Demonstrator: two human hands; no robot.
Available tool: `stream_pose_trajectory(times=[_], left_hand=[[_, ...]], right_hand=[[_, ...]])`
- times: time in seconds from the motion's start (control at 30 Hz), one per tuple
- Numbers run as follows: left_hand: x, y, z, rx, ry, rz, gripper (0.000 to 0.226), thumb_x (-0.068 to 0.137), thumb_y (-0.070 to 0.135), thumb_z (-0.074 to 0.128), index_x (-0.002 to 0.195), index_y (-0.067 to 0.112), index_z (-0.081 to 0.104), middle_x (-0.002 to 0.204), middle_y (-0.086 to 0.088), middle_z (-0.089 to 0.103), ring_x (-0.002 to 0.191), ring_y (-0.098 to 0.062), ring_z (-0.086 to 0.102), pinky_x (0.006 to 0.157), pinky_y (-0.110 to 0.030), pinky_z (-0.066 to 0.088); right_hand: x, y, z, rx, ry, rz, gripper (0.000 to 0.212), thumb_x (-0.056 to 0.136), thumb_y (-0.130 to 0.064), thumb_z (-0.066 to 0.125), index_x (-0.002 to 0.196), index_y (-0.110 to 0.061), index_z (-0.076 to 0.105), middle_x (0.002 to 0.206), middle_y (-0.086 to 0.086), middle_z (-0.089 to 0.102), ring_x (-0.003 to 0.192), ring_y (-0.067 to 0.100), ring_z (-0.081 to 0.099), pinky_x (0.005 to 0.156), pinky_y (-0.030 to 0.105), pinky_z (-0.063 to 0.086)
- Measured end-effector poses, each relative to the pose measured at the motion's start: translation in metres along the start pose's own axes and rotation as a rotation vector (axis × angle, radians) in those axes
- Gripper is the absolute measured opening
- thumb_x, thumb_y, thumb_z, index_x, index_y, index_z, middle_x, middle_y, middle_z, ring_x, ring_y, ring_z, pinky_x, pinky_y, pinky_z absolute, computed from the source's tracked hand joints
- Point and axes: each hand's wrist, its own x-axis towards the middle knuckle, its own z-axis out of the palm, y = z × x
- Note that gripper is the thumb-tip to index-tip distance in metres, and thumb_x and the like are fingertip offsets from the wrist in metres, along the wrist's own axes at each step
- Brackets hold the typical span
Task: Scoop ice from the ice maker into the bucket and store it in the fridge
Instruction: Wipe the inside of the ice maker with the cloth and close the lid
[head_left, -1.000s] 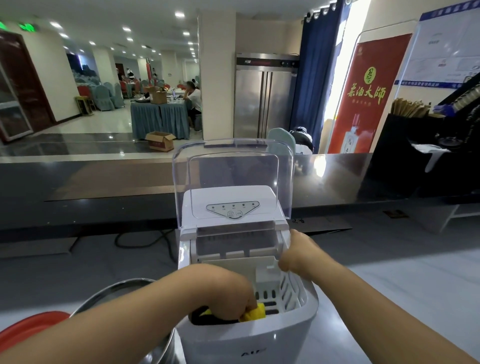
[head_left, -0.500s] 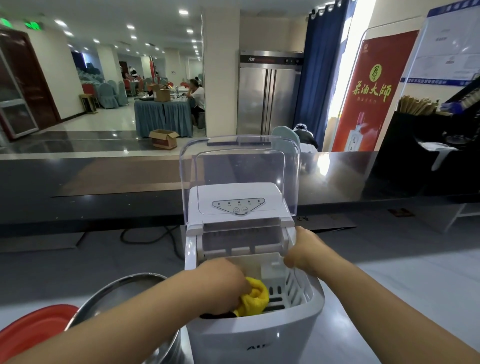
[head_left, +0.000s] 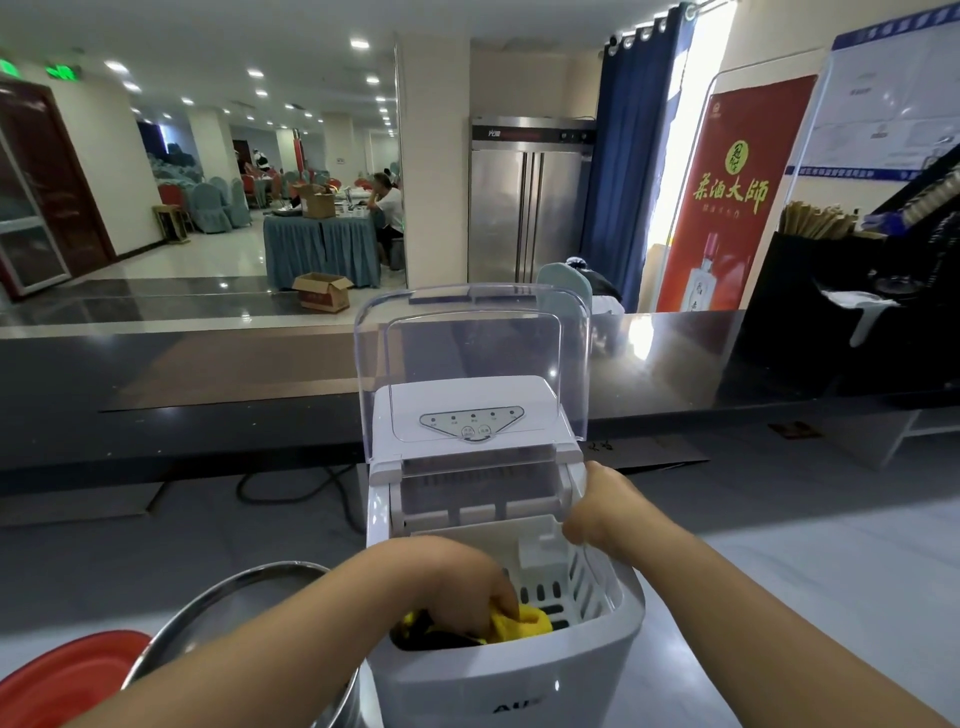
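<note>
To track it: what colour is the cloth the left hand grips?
Yellow cloth, clearest in head view.

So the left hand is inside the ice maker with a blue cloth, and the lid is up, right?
Not blue. The head view shows that the cloth the left hand grips inside the ice maker is yellow. The clear lid is up, as you said.

My left hand reaches into the ice maker and grips a yellow cloth inside its white basket. My right hand holds the basket's far right corner. The clear lid stands open. The steel bucket sits just left.
</note>
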Motion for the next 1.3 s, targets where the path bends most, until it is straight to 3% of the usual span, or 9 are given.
stream_pose_trajectory(times=[0.23, 0.37, 0.53, 0.67, 0.77, 0.9, 1.03, 1.13, 1.3], left_hand=[[0.004, -0.001, -0.002, -0.345, 0.273, -0.034, 0.036, 0.087, 0.019, 0.052, 0.117, 0.037, 0.061, 0.103, 0.008, 0.061, 0.092, -0.016, 0.056, 0.075, -0.027, 0.045], [0.014, 0.006, 0.001, -0.55, 0.482, -0.035, 0.04, 0.086, 0.029, 0.057, 0.126, 0.035, 0.055, 0.119, 0.006, 0.06, 0.098, -0.012, 0.056, 0.076, -0.022, 0.046], [-0.002, -0.007, 0.001, -0.679, 0.467, -0.015, 0.049, 0.086, 0.046, 0.06, 0.132, 0.032, 0.048, 0.123, 0.01, 0.058, 0.097, -0.006, 0.057, 0.086, -0.024, 0.047], [-0.034, -0.032, -0.005, -0.705, 0.842, -0.026, 0.016, 0.089, 0.023, 0.061, 0.103, 0.032, 0.064, 0.092, 0.015, 0.065, 0.076, 0.0, 0.062, 0.069, -0.021, 0.055], [-0.052, -0.049, 0.006, -0.592, 1.17, -0.08, 0.017, 0.086, 0.018, 0.065, 0.09, 0.034, 0.066, 0.081, 0.017, 0.065, 0.075, -0.001, 0.061, 0.071, -0.027, 0.056], [-0.054, -0.061, 0.035, -0.498, 1.43, -0.16, 0.021, 0.078, 0.017, 0.074, 0.089, 0.028, 0.06, 0.078, 0.014, 0.055, 0.072, -0.007, 0.054, 0.061, -0.025, 0.048], [-0.036, -0.076, 0.05, -0.656, 1.496, -0.368, 0.045, 0.071, 0.026, 0.08, 0.1, 0.022, 0.046, 0.095, 0.008, 0.044, 0.089, -0.014, 0.047, 0.074, -0.024, 0.041], [-0.025, -0.08, 0.044, -0.902, 1.42, -0.252, 0.052, 0.083, 0.027, 0.069, 0.126, 0.02, 0.041, 0.119, 0.007, 0.042, 0.11, -0.012, 0.046, 0.093, -0.03, 0.041], [-0.015, -0.075, 0.032, -0.949, 1.449, -0.09, 0.017, 0.1, 0.022, 0.041, 0.11, 0.035, 0.047, 0.11, 0.01, 0.049, 0.102, -0.003, 0.047, 0.086, -0.016, 0.036]], right_hand=[[0.002, 0.003, 0.003, -0.034, 0.049, -0.01, 0.032, 0.079, -0.01, 0.067, 0.104, -0.018, 0.048, 0.09, 0.001, 0.054, 0.089, 0.022, 0.056, 0.076, 0.033, 0.05], [0.003, 0.004, 0.004, 0.003, 0.075, -0.019, 0.027, 0.082, -0.015, 0.066, 0.106, -0.018, 0.053, 0.093, 0.002, 0.058, 0.089, 0.022, 0.057, 0.078, 0.036, 0.052], [0.0, 0.01, 0.005, 0.031, 0.078, -0.022, 0.031, 0.08, -0.019, 0.069, 0.108, -0.017, 0.054, 0.094, 0.002, 0.06, 0.089, 0.021, 0.06, 0.08, 0.039, 0.054], [-0.009, 0.004, 0.003, -0.125, 0.347, -0.147, 0.042, 0.08, -0.039, 0.07, 0.11, -0.021, 0.049, 0.103, -0.004, 0.055, 0.095, 0.017, 0.053, 0.069, 0.03, 0.043], [-0.027, -0.008, 0.002, -0.16, 0.571, -0.315, 0.031, 0.08, -0.04, 0.068, 0.098, -0.022, 0.05, 0.096, -0.006, 0.05, 0.091, 0.015, 0.047, 0.065, 0.026, 0.037], [-0.052, -0.016, 0.009, -0.27, 0.346, -0.415, 0.017, 0.085, -0.041, 0.06, 0.086, -0.027, 0.053, 0.088, -0.01, 0.052, 0.08, 0.01, 0.05, 0.062, 0.025, 0.045], [-0.066, -0.037, 0.028, -0.486, -0.013, -0.416, 0.042, 0.084, -0.061, 0.05, 0.085, -0.02, 0.058, 0.08, -0.003, 0.057, 0.071, 0.015, 0.053, 0.053, 0.028, 0.04], [-0.062, -0.05, 0.044, -0.619, -0.287, -0.339, 0.058, 0.078, -0.07, 0.05, 0.083, -0.013, 0.06, 0.077, 0.004, 0.058, 0.073, 0.022, 0.056, 0.056, 0.03, 0.039], [-0.047, -0.06, 0.058, -0.757, -0.428, -0.426, 0.047, 0.078, -0.053, 0.065, 0.096, -0.01, 0.064, 0.08, 0.005, 0.058, 0.072, 0.022, 0.052, 0.056, 0.029, 0.038]])
